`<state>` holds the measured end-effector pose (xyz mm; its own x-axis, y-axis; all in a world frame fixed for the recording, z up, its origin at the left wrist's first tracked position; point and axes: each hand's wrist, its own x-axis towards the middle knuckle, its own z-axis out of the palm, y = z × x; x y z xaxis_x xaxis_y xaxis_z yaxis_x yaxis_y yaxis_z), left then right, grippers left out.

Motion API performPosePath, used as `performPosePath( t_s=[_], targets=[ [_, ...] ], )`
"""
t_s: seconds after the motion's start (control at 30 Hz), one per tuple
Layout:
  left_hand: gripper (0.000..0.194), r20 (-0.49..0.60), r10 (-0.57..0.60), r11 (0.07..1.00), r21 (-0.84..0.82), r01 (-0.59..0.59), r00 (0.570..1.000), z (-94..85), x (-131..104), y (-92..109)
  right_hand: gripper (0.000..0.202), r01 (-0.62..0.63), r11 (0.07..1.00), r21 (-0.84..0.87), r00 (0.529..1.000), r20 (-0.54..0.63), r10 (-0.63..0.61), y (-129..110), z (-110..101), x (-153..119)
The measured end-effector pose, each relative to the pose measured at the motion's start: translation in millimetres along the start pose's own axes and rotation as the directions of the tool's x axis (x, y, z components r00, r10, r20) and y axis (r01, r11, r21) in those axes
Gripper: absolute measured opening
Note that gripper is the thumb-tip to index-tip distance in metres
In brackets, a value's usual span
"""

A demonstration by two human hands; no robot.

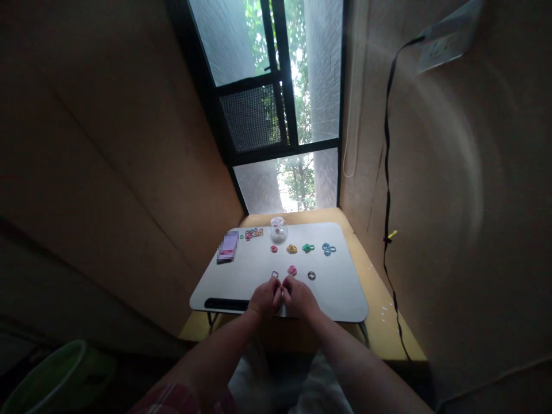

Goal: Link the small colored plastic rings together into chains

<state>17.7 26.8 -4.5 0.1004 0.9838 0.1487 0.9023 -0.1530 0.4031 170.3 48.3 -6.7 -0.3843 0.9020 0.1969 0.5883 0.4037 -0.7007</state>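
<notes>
My left hand [266, 296] and my right hand [298, 295] meet over the front of a white folding table [250, 273]. The fingers of both are closed in a pinch around something too small to make out. Just beyond them lie a pale purple ring [275, 274], a pink cluster of rings [292, 270] and a dark ring [311, 275]. Farther back sit a red cluster [273, 249], a yellow one [292, 249], a green one [307, 248] and a blue one [328, 249].
A clear round container [279, 232] stands near the back edge, with mixed coloured rings [254, 233] to its left. A blurred phone-like object [228, 246] lies at the left. A black slot [226, 304] runs along the front. A black cord [387, 172] hangs at the right wall.
</notes>
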Motion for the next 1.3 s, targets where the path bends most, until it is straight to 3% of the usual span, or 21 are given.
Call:
performPosePath(
  t_s=[0.6, 0.87, 1.3],
  targets=[
    [0.012, -0.044, 0.026, 0.991, -0.131, -0.032, 0.999, 3.6, -6, -5, 0.007, 0.012, 0.994, 0.106, 1.000, 0.000, -0.012, 6, 5, -3],
    [0.012, -0.029, -0.011, 0.947, -0.322, 0.002, 1.000, 3.2, -6, -8, 0.010, -0.012, 0.994, 0.105, 1.000, -0.013, 0.013, 4, 9, -5],
    [0.012, -0.018, -0.047, 0.912, -0.409, 0.036, 0.999, 1.3, -5, -8, 0.011, -0.029, 0.999, 0.043, 0.999, -0.037, 0.031, 9, 15, -6]
  ],
)
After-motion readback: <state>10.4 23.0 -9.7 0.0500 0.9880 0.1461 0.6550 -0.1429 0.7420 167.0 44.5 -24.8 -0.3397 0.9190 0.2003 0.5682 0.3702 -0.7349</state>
